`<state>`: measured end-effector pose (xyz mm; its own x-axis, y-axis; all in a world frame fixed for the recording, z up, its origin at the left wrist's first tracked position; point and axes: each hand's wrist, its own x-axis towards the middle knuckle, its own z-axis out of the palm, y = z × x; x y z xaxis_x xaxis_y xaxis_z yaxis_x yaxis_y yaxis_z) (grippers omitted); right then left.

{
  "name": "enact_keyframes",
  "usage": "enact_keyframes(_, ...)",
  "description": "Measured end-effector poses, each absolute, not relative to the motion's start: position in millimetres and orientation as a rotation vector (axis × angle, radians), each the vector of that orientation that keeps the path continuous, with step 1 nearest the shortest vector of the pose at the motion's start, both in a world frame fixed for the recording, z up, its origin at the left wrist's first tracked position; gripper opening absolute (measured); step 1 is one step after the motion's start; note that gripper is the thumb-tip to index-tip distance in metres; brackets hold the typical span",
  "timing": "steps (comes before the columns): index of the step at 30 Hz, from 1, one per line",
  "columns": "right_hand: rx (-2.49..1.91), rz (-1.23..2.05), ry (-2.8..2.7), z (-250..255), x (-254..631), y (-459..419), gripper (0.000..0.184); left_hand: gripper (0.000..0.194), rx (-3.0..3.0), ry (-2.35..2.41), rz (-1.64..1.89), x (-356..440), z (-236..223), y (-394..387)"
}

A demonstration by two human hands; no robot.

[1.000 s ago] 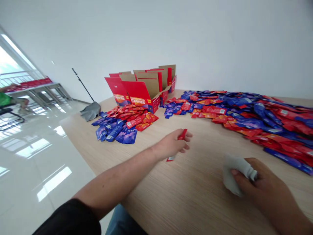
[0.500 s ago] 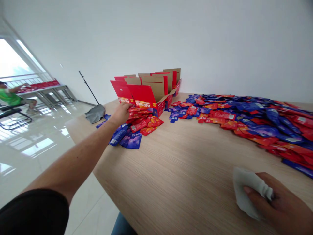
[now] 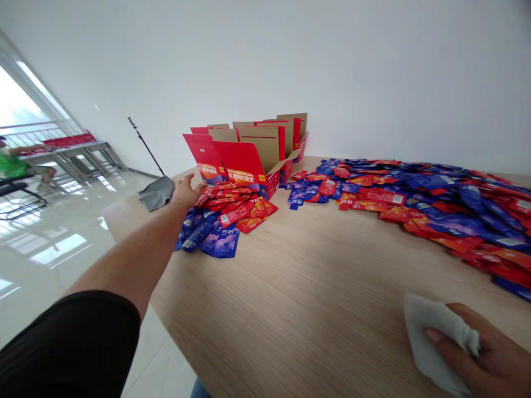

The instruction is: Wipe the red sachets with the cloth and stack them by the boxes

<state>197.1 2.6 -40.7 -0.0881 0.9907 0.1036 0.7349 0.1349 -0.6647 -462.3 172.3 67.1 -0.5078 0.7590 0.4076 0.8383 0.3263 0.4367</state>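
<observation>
The left hand is extended at the far end of the light oak-veneer table, open and empty, with its fingers spread and straight; the fingertips sit just beside the near edge of a heaped pile of glossy red and blue foil sachets, and contact with the pile cannot be confirmed. A black sleeve covers the upper left arm at lower left of the frame. The right hand rests at lower right on a crumpled white cloth, which lies on the tabletop; its fingers are curved and held close together over the cloth, gripping a bunched fold. A much larger spread of the same red and blue sachets covers the right side of the table, well apart from the pile. Between the two, against the far edge, stands an open red cardboard carton with brown inner flaps and printed Chinese lettering. A flat grey mop head with a thin black pole stands beyond the table edge, near the left hand. At upper left, a person in a green top is at a metal-framed table bearing red items, beyond a glossy white tile floor.
</observation>
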Motion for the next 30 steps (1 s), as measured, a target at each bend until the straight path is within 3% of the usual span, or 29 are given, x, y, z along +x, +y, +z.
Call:
enact_keyframes(4,-1.647,0.715,-1.932,-27,199,7,0.020,0.059,-1.420,-2.482,-1.014,-461,64,158)
enact_keyframes(14,-1.463,0.490,-1.989,10,162,-7,0.015,0.045,-1.475,-2.369,-1.244,-372,66,102)
enact_keyframes(22,-1.452,0.518,-2.009,15,162,-7,0.010,0.037,-2.224,-2.228,-1.322,-236,38,86)
enact_keyframes(30,-1.464,0.568,-2.012,13,163,-4,0.001,0.037,-2.794,-2.037,-1.045,-120,14,94)
